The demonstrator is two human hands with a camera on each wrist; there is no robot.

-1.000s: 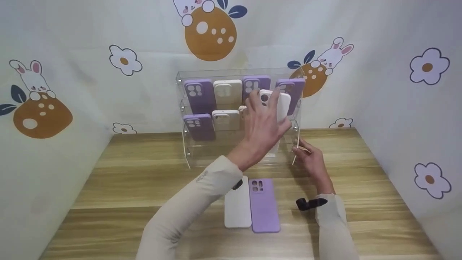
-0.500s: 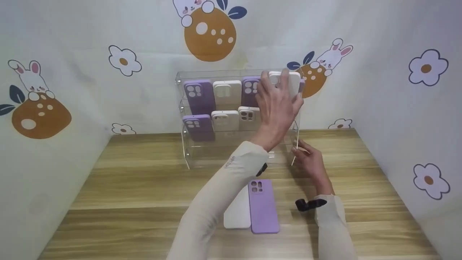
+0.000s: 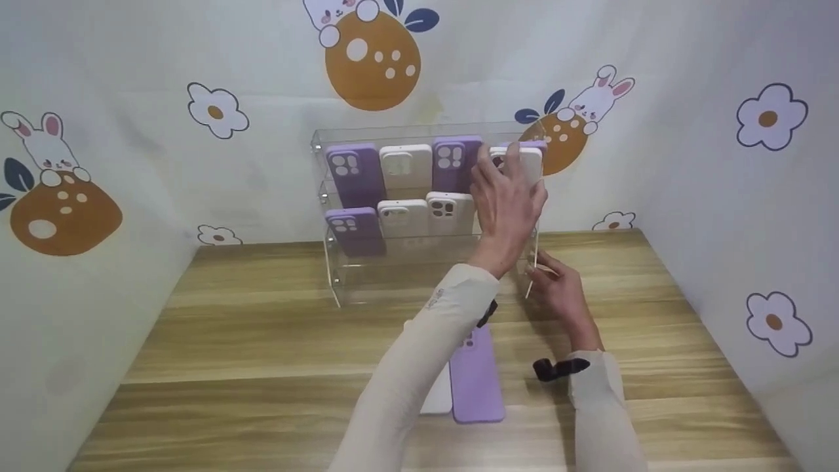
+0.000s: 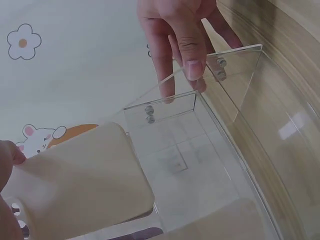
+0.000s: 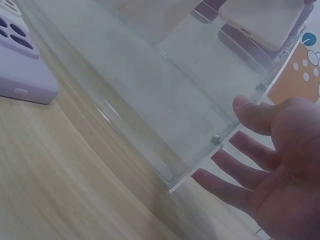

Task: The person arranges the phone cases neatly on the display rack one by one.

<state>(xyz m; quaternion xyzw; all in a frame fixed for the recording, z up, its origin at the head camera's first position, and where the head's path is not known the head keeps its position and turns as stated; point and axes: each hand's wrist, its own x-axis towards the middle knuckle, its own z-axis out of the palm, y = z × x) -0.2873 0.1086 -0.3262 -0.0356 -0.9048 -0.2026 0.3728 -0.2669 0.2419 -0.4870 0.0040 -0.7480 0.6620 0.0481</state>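
Note:
My left hand grips a white phone case by its camera end, holding it in front of the rightmost purple phone case on the top tier. Only a strip of that purple case shows above it. The clear acrylic display stand has its right side panel pinched between the thumb and fingers of my right hand. On the stand's upper tier lean a purple case, a white case and another purple case. One tier lower are a purple case and two white cases.
A purple phone case lies flat on the wooden table in front of the stand. Beside it, a white case is partly covered by my left sleeve. A patterned cloth backdrop rises behind and at both sides.
My left hand has carried the white phone case up and to the right across the stand, then slightly down before the rightmost purple case. The right hand stays on the side panel.

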